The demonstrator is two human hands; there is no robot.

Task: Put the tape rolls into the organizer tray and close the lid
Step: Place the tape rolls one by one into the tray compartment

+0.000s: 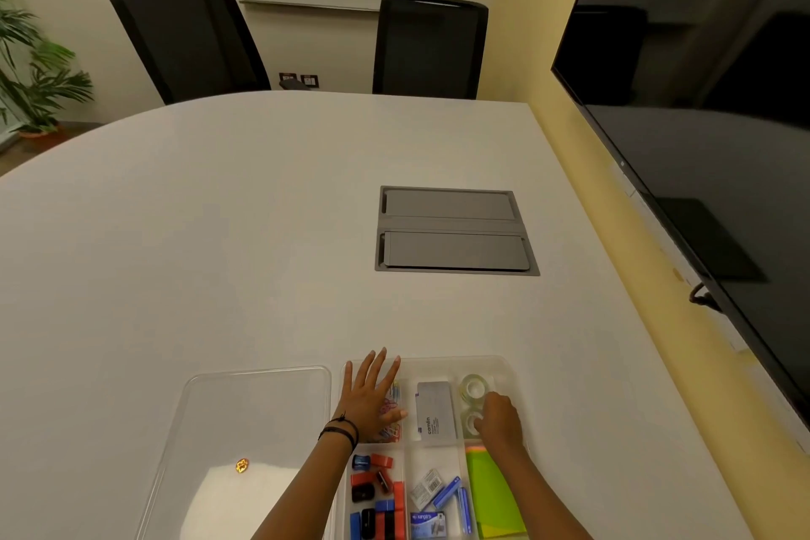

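Observation:
A clear plastic organizer tray (438,360) sits at the table's near edge, divided into compartments. In its far right compartment lie two clear tape rolls: one (472,387) at the back, a second (471,421) nearer me. My right hand (499,419) rests on the nearer tape roll with its fingers curled around it. My left hand (370,399) lies flat with fingers spread over the far left compartment, on coloured paper clips. The clear lid (245,421) lies flat on the table left of the tray, apart from it.
Other compartments hold a grey box (435,412), green sticky notes (493,495), staple boxes (431,495) and red, blue and black small items (377,491). A grey cable hatch (456,230) is set in the table. Two black chairs (429,44) stand beyond; a dark screen (701,101) hangs at right.

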